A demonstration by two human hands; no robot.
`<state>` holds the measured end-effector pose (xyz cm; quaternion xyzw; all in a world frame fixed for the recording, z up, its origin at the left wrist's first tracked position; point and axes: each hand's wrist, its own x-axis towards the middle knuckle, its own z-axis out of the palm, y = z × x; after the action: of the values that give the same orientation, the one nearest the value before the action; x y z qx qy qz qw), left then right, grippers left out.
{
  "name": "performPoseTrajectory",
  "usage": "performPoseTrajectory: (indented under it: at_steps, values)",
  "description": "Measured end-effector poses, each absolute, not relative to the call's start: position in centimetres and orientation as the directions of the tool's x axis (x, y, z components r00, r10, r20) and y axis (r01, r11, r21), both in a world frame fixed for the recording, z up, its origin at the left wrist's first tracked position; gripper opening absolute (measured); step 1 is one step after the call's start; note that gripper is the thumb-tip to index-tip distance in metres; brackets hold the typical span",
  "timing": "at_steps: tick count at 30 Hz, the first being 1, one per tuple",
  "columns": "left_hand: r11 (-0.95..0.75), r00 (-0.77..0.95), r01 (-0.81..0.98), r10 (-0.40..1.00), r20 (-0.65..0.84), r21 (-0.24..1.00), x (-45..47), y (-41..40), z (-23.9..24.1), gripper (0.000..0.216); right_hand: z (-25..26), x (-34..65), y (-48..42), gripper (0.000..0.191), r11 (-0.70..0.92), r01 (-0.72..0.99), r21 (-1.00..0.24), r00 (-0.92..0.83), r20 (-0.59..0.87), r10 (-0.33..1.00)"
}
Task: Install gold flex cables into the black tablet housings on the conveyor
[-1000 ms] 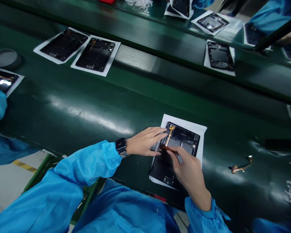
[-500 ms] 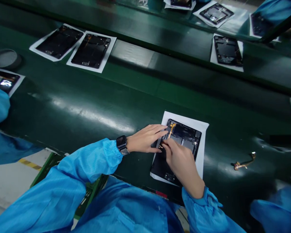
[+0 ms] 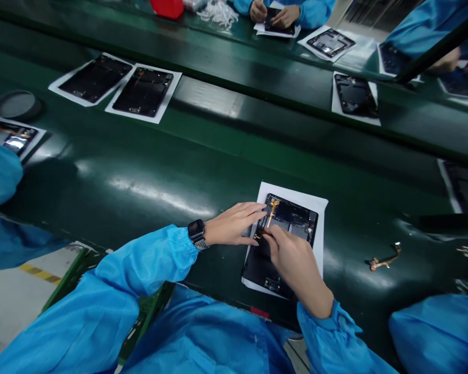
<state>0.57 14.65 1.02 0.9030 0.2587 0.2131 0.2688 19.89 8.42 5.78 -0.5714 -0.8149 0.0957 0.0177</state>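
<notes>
Here, left hand [image 3: 234, 224] lies spread flat on the tablet [image 3: 284, 239], likely steadying it; right hand [image 3: 292, 257] pinches the gold cable [image 3: 272, 210] near its lower end.

Belt [image 3: 148, 171]: glossy dark green, smooth, with glare streaks. Sheet [image 3: 320, 208] on belt: matt white paper. Panel [image 3: 292, 223] on sheet: black, semi-matt, with hard plastic look. Cable [image 3: 272, 210] on panel: thin glossy amber film. Sleeves [image 3: 140, 270] near belt: smooth blue cloth, slight sheen. Watch [image 3: 196, 231]: glossy black face.
</notes>
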Motion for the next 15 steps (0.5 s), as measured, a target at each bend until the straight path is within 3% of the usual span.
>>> performPoseTrajectory:
  at_steps: [4,10,12,15]
  values:
    - [-0.718,0.776,0.358,0.585,0.238,0.597,0.6,14.6,1.0,0.075,5.7,19.2,8.5,0.015,0.345,0.924,-0.166,-0.359,-0.060,0.932]
    - [-0.705,0.770,0.356,0.594,0.235,0.614,0.6,14.7,0.9,0.078,5.1,19.0,8.3,0.022,0.349,0.894,-0.282,-0.359,0.017,0.933]
    - [-0.712,0.775,0.347,0.584,0.241,0.610,0.4,14.5,1.0,0.080,4.9,19.3,8.1,0.022,0.316,0.865,-0.390,-0.320,0.057,0.946]
    - [-0.710,0.774,0.354,0.587,0.235,0.608,0.3,14.3,1.6,0.079,4.5,20.4,7.8,0.018,0.170,0.700,-0.694,-0.116,0.124,0.985]
